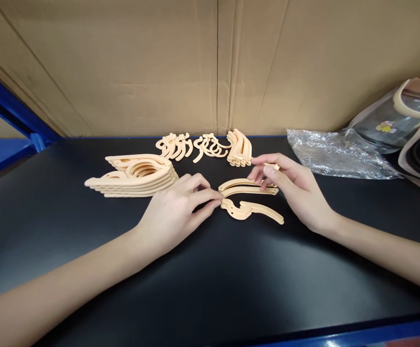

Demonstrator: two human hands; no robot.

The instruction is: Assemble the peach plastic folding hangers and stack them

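- My left hand (179,207) reaches in from the left, its thumb and fingertips drawn together at the left ends of two groups of beige parts. I cannot tell whether it pinches one of them or only touches.
- My right hand (289,188) is half curled, and between thumb and fingers I pinch a small beige piece (272,166); most of this piece is hidden by my fingers.
- Under my right fingers lie the curved strips (242,183), on the black table (210,294), with small holes near their right ends.
- Just nearer to me lies the hook-shaped part (239,212), with a slim double tail going to the right.
- To the left, beyond my left hand, there is the stack of hanger frames (137,185), several layers high.
- Near the back edge I see the loose hooks (177,147), and to their right the bundle of arms (239,147), which are close together.
- On the right side is the crinkled plastic bag (333,156), and next to it the clear container (379,127) with a yellow sticker.
- Behind all stands the brown cardboard (141,62).
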